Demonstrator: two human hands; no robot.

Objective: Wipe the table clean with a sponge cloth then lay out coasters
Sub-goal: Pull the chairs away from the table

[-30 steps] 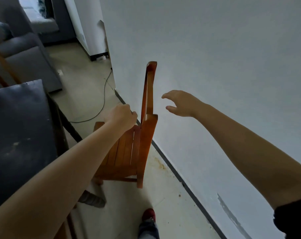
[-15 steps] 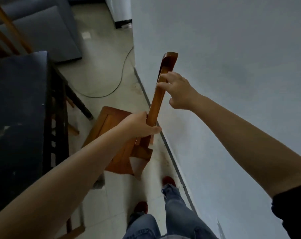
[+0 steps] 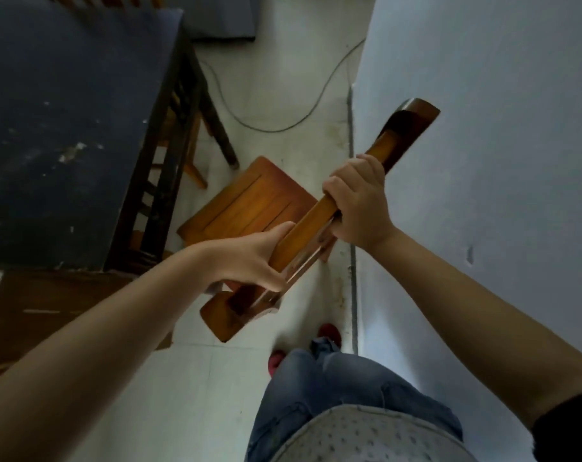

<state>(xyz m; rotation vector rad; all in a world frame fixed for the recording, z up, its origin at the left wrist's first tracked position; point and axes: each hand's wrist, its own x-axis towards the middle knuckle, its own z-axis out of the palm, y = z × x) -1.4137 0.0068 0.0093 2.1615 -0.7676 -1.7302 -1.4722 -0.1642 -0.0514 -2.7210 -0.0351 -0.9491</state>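
Observation:
A dark table (image 3: 66, 135) with pale smudges on its top fills the upper left. An orange wooden chair (image 3: 249, 201) stands between the table and the wall, seen from above. My left hand (image 3: 249, 258) grips the lower part of the chair's top rail. My right hand (image 3: 359, 201) is wrapped round the same rail higher up. No sponge cloth or coasters are in view.
A white wall (image 3: 482, 161) runs close along the right. A grey cable (image 3: 283, 128) lies on the pale tiled floor. Another wooden chair (image 3: 49, 315) is tucked under the table at lower left. My jeans and red shoes (image 3: 329, 331) are below the chair.
My right hand reached the chair's back rail and closed round it. My left hand moved along the rail. The view has swung down over the chair, which sits nearer me.

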